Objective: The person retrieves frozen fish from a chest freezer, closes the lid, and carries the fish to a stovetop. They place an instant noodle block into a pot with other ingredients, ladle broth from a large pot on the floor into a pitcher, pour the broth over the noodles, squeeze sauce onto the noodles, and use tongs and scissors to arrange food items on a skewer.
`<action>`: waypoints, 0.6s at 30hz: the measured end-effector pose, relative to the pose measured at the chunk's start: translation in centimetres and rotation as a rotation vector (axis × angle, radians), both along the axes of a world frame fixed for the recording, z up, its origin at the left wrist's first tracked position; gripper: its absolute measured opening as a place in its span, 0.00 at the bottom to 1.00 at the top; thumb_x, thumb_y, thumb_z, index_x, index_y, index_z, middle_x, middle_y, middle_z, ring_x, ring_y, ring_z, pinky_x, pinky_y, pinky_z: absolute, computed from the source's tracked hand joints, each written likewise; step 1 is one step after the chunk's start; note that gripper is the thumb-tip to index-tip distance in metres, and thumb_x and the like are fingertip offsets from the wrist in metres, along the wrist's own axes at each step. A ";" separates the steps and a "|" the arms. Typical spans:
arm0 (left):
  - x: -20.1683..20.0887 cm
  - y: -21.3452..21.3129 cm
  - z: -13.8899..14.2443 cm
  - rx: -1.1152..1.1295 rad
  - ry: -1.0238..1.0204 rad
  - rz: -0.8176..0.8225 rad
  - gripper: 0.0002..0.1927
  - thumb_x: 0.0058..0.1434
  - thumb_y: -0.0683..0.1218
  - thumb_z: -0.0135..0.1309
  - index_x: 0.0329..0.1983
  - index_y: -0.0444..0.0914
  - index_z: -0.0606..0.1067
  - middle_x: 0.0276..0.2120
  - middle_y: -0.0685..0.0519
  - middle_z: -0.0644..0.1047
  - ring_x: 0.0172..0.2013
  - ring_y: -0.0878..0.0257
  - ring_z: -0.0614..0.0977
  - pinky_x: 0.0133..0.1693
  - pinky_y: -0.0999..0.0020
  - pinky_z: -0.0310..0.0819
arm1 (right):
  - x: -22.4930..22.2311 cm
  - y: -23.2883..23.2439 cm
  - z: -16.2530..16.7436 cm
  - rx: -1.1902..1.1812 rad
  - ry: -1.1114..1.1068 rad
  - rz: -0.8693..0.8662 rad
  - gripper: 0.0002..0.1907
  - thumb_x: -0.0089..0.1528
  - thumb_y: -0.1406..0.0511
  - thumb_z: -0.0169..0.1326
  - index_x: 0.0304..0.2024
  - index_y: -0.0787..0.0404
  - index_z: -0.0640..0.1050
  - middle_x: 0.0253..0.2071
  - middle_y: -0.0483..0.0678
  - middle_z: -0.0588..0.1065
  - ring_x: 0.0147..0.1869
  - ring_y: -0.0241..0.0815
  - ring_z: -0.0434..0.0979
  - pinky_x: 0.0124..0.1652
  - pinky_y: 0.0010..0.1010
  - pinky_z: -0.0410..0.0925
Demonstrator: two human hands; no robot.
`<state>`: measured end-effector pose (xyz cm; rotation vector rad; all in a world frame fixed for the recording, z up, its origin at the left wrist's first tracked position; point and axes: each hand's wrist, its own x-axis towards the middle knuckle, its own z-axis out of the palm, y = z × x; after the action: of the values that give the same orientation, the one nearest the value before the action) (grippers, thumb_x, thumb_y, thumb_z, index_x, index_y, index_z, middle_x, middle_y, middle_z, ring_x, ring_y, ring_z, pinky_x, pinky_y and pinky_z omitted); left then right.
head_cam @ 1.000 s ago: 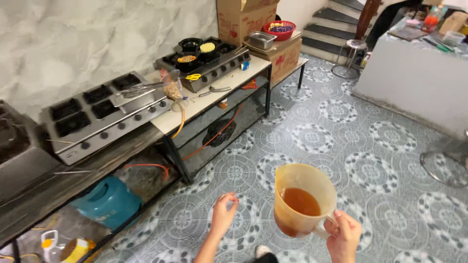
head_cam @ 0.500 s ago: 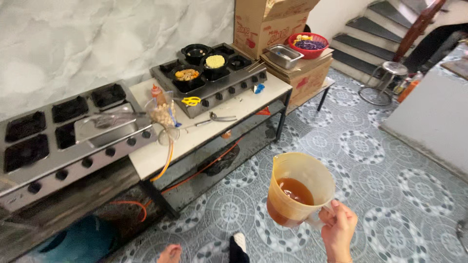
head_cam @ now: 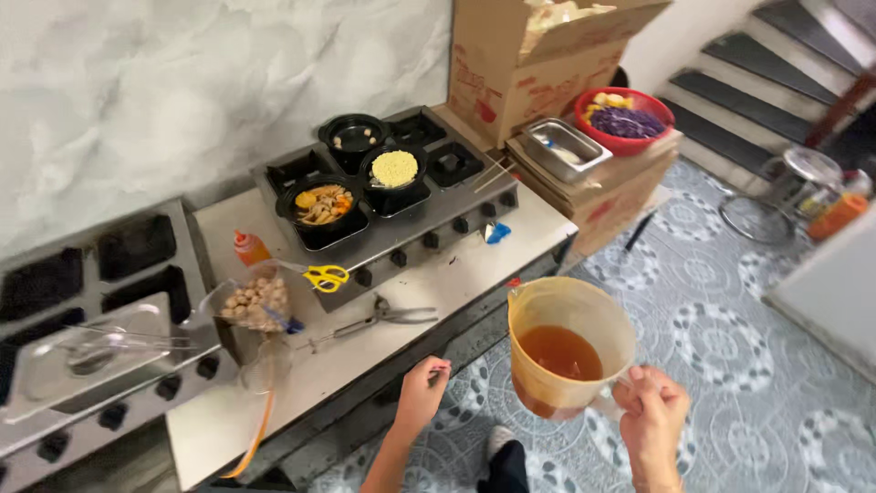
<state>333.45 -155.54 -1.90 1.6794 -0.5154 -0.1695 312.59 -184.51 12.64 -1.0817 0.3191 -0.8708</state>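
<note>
Two hands are in view, both mine. My right hand is closed around the handle of a translucent plastic jug, which I hold upright over the patterned tile floor; amber liquid fills its lower part. My left hand hangs loosely curled and holds nothing, just beside the front edge of the white counter.

On that counter, near my left hand, lie metal tongs and, further left, a clear bag of round tan pieces. Yellow-handled scissors rest at the front left corner of the steel gas stove, with a small orange-capped bottle just left of them. Three black bowls sit on the burners: one with mixed pieces, one with fine yellow grains, one nearly bare.

Right of the stove stands an open brown cardboard box with red printing. Beside it, on flattened cardboard, are a rectangular steel tray and a red bowl of purple shreds.
</note>
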 end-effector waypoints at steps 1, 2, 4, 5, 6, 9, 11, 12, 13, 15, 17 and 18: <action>0.8 -1.2 -0.3 0.052 0.017 0.055 0.08 0.64 0.44 0.56 0.42 0.35 0.78 0.36 0.47 0.84 0.39 0.60 0.87 0.44 0.67 0.80 | 2.7 -1.9 0.2 0.002 0.030 0.013 0.12 0.64 0.68 0.54 0.24 0.63 0.70 0.21 0.38 0.58 0.24 0.30 0.51 0.26 0.29 0.47; 1.7 -2.2 -0.6 0.101 0.036 0.111 0.08 0.63 0.44 0.56 0.42 0.35 0.79 0.37 0.47 0.84 0.39 0.59 0.87 0.43 0.67 0.80 | 5.1 -3.9 0.6 0.000 0.061 0.028 0.08 0.62 0.69 0.53 0.27 0.65 0.74 0.21 0.38 0.58 0.23 0.30 0.51 0.26 0.28 0.48; 4.5 -3.7 -1.1 0.164 0.109 0.229 0.08 0.62 0.45 0.56 0.42 0.36 0.79 0.36 0.47 0.84 0.39 0.59 0.88 0.43 0.66 0.80 | 11.6 -8.1 1.7 -0.023 0.046 0.135 0.14 0.64 0.71 0.56 0.24 0.62 0.70 0.23 0.37 0.59 0.25 0.30 0.53 0.26 0.28 0.49; 5.3 -3.9 -1.5 0.189 0.185 0.282 0.09 0.62 0.45 0.57 0.41 0.36 0.79 0.36 0.47 0.84 0.39 0.59 0.88 0.43 0.66 0.80 | 14.3 -9.7 2.2 -0.026 0.047 0.187 0.17 0.65 0.72 0.57 0.22 0.60 0.68 0.24 0.37 0.59 0.25 0.29 0.53 0.26 0.28 0.50; 6.1 -4.1 -1.8 0.215 0.264 0.336 0.09 0.62 0.46 0.57 0.41 0.36 0.79 0.35 0.47 0.85 0.39 0.59 0.88 0.43 0.66 0.81 | 17.0 -11.2 2.6 -0.062 0.063 0.232 0.17 0.65 0.71 0.58 0.23 0.60 0.69 0.24 0.37 0.60 0.26 0.29 0.55 0.27 0.27 0.51; 8.2 -4.2 -2.7 0.232 0.285 0.467 0.08 0.62 0.46 0.57 0.41 0.37 0.79 0.35 0.47 0.84 0.38 0.57 0.88 0.41 0.64 0.80 | 26.2 -14.5 3.7 -0.183 0.131 0.342 0.14 0.65 0.70 0.60 0.26 0.61 0.72 0.25 0.39 0.66 0.28 0.30 0.62 0.29 0.26 0.55; 10.0 -4.7 -3.2 0.276 0.250 0.506 0.08 0.62 0.44 0.56 0.41 0.36 0.80 0.35 0.46 0.85 0.39 0.56 0.87 0.43 0.64 0.79 | 31.6 -15.9 4.5 -0.307 0.209 0.378 0.10 0.64 0.69 0.60 0.28 0.61 0.74 0.26 0.40 0.70 0.29 0.30 0.66 0.30 0.24 0.58; 11.2 -5.1 -3.5 0.291 0.223 0.525 0.08 0.61 0.44 0.56 0.41 0.36 0.80 0.35 0.46 0.85 0.39 0.55 0.87 0.44 0.64 0.79 | 34.4 -16.4 4.9 -0.319 0.230 0.396 0.09 0.63 0.69 0.60 0.28 0.61 0.74 0.25 0.40 0.70 0.27 0.30 0.66 0.29 0.24 0.58; 13.0 -6.1 -3.7 0.303 0.198 0.524 0.08 0.61 0.44 0.56 0.41 0.37 0.79 0.35 0.46 0.85 0.40 0.54 0.87 0.43 0.63 0.79 | 37.3 -16.7 5.3 -0.331 0.246 0.416 0.09 0.62 0.69 0.61 0.28 0.61 0.75 0.25 0.41 0.71 0.26 0.29 0.66 0.28 0.24 0.57; 16.5 -7.6 -3.9 0.348 0.154 0.509 0.08 0.59 0.44 0.57 0.41 0.37 0.79 0.36 0.46 0.85 0.41 0.52 0.86 0.41 0.61 0.79 | 42.4 -16.5 5.7 -0.382 0.342 0.437 0.10 0.62 0.67 0.61 0.28 0.61 0.75 0.23 0.40 0.71 0.24 0.28 0.65 0.25 0.23 0.55; 20.2 -9.5 -4.2 0.274 0.677 0.430 0.10 0.62 0.45 0.51 0.45 0.40 0.77 0.36 0.46 0.84 0.36 0.46 0.86 0.38 0.54 0.79 | 45.6 -16.3 5.9 -0.453 0.525 0.419 0.14 0.64 0.64 0.61 0.25 0.62 0.74 0.21 0.39 0.69 0.23 0.27 0.61 0.23 0.24 0.52; 22.5 -10.7 -4.3 0.391 0.502 0.429 0.09 0.62 0.47 0.53 0.43 0.40 0.78 0.37 0.47 0.84 0.39 0.48 0.86 0.40 0.55 0.79 | 48.3 -16.1 6.0 -0.520 0.533 0.409 0.15 0.64 0.64 0.61 0.26 0.63 0.74 0.20 0.39 0.69 0.23 0.27 0.61 0.23 0.24 0.52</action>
<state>355.94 -166.20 -6.25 1.9938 0.2744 -0.3807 360.91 -200.59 18.67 -1.7938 0.3002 -0.2829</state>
